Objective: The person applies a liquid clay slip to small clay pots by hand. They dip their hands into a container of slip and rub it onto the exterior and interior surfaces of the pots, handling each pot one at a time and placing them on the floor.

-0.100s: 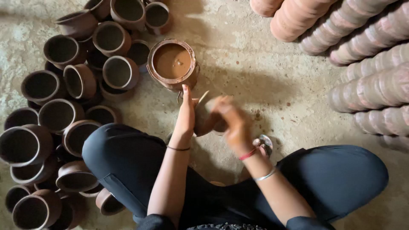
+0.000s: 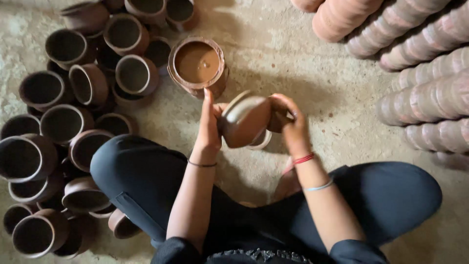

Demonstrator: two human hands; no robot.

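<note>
I sit cross-legged on a dusty floor. A small brown clay pot (image 2: 244,120) hangs tilted on its side between my hands, its mouth turned left. My left hand (image 2: 209,124) presses flat against the pot's mouth side with fingers straight. Around the pot's base, my right hand (image 2: 289,122) curls its fingers. Just beyond my hands stands a clay vessel (image 2: 198,66) filled with brown liquid slip. A pale rim of another piece (image 2: 261,143) shows under the held pot.
A heap of several dark wet clay pots (image 2: 63,122) lies at my left knee and beyond. Rows of stacked paler pots (image 2: 420,73) lie on their sides at the right. Bare sandy floor (image 2: 293,54) lies ahead.
The pot between my hands appears turned more onto its side and lifted slightly; both hands stay on it.
</note>
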